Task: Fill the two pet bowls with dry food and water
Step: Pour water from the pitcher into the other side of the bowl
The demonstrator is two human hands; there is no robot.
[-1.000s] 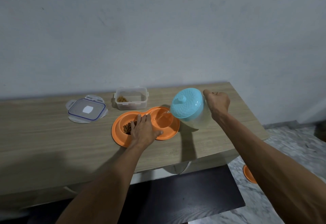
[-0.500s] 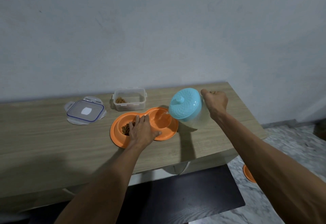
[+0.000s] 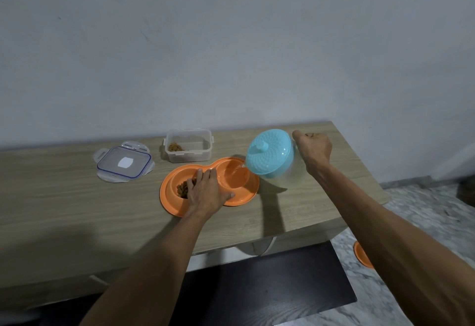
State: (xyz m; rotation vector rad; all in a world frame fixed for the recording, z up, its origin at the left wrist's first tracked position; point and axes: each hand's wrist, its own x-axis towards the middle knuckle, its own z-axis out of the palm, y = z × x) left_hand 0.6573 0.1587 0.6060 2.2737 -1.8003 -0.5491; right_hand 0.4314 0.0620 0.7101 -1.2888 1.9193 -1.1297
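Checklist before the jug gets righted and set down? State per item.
1. Steadying: left hand flat on orange double bowl: ok.
2. Grip: right hand curled at the back of the tilted jug: ok.
3. Seating of blue lid: ok.
4. Aim: water lands inside right compartment: ok. Fill level: cannot tell.
5. Food: kibble in left compartment: ok.
6. Set-down spot: bare table right of the bowl: ok.
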